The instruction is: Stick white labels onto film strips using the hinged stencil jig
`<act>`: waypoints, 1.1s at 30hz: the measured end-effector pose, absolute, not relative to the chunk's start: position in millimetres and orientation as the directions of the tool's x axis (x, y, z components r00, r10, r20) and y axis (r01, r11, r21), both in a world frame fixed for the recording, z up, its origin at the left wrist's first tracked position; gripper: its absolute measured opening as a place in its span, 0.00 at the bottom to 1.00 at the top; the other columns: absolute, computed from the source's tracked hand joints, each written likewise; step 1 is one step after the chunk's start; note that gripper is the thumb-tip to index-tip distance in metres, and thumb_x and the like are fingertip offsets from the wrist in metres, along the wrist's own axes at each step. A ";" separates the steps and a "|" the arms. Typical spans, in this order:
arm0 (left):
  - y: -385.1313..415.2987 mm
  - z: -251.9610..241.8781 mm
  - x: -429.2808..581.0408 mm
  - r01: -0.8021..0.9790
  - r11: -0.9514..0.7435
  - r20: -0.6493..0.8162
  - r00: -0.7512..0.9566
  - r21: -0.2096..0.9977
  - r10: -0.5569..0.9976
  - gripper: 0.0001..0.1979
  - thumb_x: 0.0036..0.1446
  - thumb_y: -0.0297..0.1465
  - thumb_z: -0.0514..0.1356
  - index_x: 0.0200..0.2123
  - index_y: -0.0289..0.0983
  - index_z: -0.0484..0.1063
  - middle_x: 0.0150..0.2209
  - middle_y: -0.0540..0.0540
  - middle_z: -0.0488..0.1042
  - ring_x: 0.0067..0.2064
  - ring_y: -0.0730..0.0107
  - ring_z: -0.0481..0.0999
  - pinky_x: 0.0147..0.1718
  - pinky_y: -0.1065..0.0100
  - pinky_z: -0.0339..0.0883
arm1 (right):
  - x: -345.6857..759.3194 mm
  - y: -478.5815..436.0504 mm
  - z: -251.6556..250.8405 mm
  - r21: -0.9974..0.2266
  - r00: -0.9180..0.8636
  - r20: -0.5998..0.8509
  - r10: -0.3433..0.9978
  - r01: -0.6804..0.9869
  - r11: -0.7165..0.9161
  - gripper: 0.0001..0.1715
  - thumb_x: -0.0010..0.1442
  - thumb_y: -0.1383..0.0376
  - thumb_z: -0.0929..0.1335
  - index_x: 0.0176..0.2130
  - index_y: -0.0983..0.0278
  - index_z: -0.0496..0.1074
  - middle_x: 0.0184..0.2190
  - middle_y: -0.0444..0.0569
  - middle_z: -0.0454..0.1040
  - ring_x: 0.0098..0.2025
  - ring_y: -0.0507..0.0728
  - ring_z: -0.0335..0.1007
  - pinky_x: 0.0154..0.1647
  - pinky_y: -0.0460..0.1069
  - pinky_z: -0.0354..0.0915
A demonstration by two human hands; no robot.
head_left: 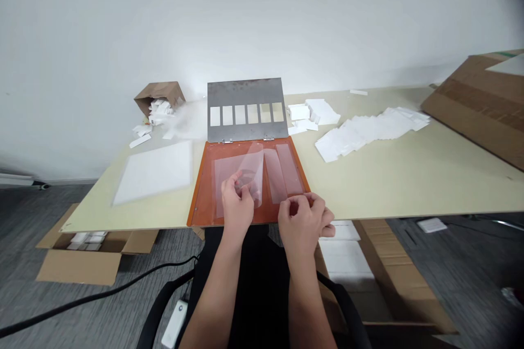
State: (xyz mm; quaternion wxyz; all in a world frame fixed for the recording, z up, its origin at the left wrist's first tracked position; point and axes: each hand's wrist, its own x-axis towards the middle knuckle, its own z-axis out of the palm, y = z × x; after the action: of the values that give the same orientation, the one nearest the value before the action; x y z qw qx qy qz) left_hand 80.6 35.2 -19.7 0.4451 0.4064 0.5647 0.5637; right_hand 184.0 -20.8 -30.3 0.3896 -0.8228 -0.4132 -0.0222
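Note:
An orange-red tray (199, 202) lies at the table's front edge, hinged to a raised grey metal plate (244, 87) with a row of several rectangular windows. My left hand (238, 204) pinches a clear film sheet (256, 174), which curls up over the tray's middle. Beneath it, more translucent film (221, 174) lies flat. Two clear strips (291, 169) rest in the tray's right part, the inner one slanted. My right hand (303, 215) is at the tray's front right corner, its fingertips pressed together near the strips' lower ends. What they hold, if anything, is hidden.
White sheets (158, 174) lie left of the tray, beside a small cardboard box (164, 90) spilling white pieces. Fanned white cards (368, 131) and card stacks (300, 112) are on the right. A large carton (483, 103) stands far right. Open boxes (77, 264) sit below the table.

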 end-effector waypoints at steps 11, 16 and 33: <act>38.0 -20.4 79.0 -0.060 0.046 -0.061 -0.285 0.997 0.957 0.16 0.59 0.23 0.54 0.50 0.36 0.68 0.50 0.42 0.58 0.47 0.66 0.76 0.34 0.68 0.80 | 184.8 -21.7 -32.9 -0.611 0.653 0.378 0.656 0.708 -0.353 0.09 0.57 0.63 0.65 0.30 0.62 0.73 0.47 0.55 0.70 0.47 0.66 0.56 0.43 0.59 0.49; 33.5 -15.3 76.0 -0.067 0.053 -0.070 -0.283 0.996 0.957 0.17 0.59 0.24 0.55 0.51 0.37 0.68 0.51 0.41 0.58 0.48 0.63 0.77 0.32 0.69 0.80 | 186.1 -22.7 -33.3 -0.594 0.637 0.412 0.652 0.730 -0.338 0.11 0.57 0.63 0.65 0.40 0.60 0.75 0.48 0.54 0.71 0.48 0.66 0.58 0.42 0.58 0.48; 9.2 7.6 49.9 -0.040 -0.016 0.004 -0.296 0.999 0.955 0.19 0.55 0.32 0.62 0.51 0.39 0.69 0.44 0.48 0.58 0.41 0.67 0.80 0.33 0.64 0.81 | 189.3 -13.9 -31.4 -0.368 0.341 0.443 0.829 0.913 -0.178 0.11 0.64 0.58 0.66 0.43 0.55 0.78 0.49 0.47 0.76 0.52 0.65 0.58 0.55 0.66 0.37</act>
State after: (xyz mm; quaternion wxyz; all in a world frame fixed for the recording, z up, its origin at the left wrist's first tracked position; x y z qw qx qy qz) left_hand 49.9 9.2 7.6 0.4275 0.4114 0.5559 0.5821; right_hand 189.3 -13.9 -31.4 0.2934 -0.7643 -0.5698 -0.0711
